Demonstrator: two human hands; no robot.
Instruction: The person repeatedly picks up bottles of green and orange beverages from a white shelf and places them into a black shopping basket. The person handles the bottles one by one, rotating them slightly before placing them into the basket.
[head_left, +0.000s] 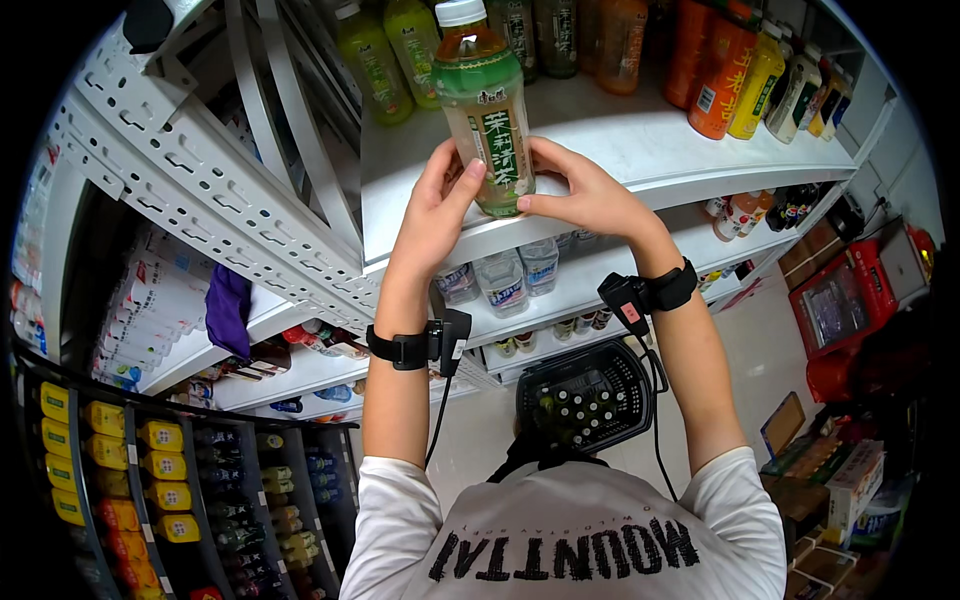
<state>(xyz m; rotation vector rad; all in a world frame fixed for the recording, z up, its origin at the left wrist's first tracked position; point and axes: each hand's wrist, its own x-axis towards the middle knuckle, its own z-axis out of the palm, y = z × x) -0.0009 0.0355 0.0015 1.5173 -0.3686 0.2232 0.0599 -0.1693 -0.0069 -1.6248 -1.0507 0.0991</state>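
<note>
A large plastic tea bottle (491, 112) with a white cap and a green label bearing writing is upright at the front edge of the white metal shelf (615, 161). My left hand (442, 206) grips its left side, thumb across the front. On the other side, my right hand (581, 187) has its fingers against the bottle and its thumb near the base. Whether the base rests on the shelf or hangs just above it, I cannot tell. Behind it stand green-tinted bottles (375, 75) and an orange drink bottle (622, 45).
Water bottles (501, 283) fill part of the shelf below. On the floor by my body is a black plastic basket (637, 382) with several capped bottles. A perforated white upright (225, 187) stands left. Boxes (855, 480) are stacked at right; a drinks rack (195, 480) is lower left.
</note>
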